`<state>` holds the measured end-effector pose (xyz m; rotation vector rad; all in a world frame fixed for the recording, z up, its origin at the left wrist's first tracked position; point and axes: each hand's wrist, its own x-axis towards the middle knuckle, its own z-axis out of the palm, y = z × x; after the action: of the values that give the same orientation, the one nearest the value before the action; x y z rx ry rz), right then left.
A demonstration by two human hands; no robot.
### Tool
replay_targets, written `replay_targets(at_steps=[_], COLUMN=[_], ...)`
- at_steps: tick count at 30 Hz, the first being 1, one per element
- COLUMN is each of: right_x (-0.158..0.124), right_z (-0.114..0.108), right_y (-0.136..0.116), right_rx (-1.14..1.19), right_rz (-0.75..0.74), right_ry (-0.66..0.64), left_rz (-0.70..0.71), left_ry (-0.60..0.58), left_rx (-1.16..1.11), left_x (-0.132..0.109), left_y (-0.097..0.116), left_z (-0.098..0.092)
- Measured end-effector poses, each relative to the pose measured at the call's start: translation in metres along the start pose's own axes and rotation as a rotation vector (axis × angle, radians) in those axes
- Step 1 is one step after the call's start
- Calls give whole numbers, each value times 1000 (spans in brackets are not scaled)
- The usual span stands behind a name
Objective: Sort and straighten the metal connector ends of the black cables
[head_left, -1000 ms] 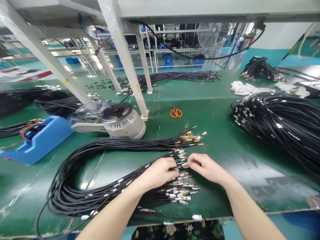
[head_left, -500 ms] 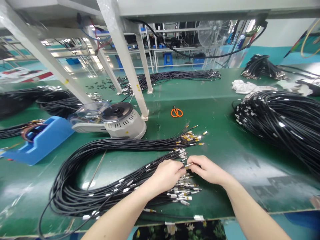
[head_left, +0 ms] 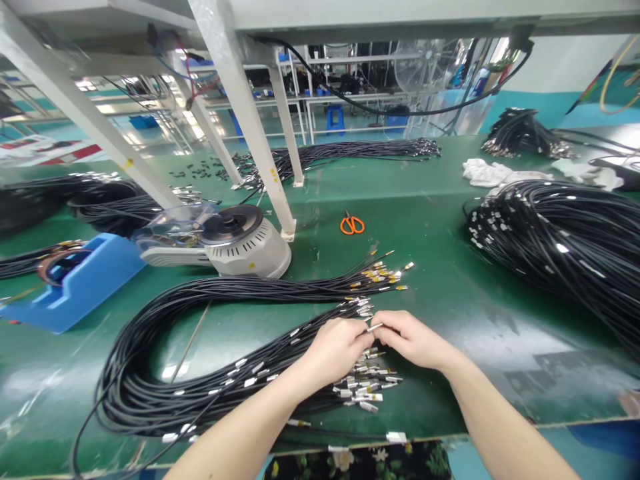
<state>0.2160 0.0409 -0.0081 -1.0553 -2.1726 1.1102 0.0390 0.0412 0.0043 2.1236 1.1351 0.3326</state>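
Note:
My left hand (head_left: 341, 343) is closed in a pinch above the ends of a looped bundle of black cables (head_left: 165, 393). My right hand (head_left: 407, 339) meets it fingertip to fingertip, also pinching. Between them shows the slim metallic end of one cable (head_left: 374, 327), and both hands grip it there. The fingers cover the rest of that end. Below and beside my left hand lie other cable ends with silvery tips and white labels (head_left: 367, 387). The bundle's other ends, with yellow and white tips (head_left: 383, 273), lie just beyond my hands.
Orange-handled scissors (head_left: 352, 225) lie ahead on the green table (head_left: 425, 253). To the left stand a grey round tape dispenser (head_left: 245, 243) and a blue tape holder (head_left: 95, 287). A large coil of black cables (head_left: 560, 247) is at right, near white gloves (head_left: 495, 173). White posts (head_left: 245, 113) rise from the table.
Both hands stay at almost the same spot, still pinching the cable end. The metallic tip between the fingers has shifted slightly to the left. The whole view has moved a little.

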Motion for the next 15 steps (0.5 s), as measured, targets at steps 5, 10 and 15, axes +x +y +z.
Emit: replay_targets(at_steps=[5,10,15], right_x=[0,0,0], right_z=[-1,0,0], right_y=[0,-1,1], right_rx=[-33,-37,58], right_rz=[-21,-27,54], right_ry=[-7,18,18], left_rz=[25,20,-46], left_ry=[5,14,70], left_rx=[-17,-47,-195], left_x=[0,1,-2], left_y=[-1,0,-3], left_z=[1,3,-18])
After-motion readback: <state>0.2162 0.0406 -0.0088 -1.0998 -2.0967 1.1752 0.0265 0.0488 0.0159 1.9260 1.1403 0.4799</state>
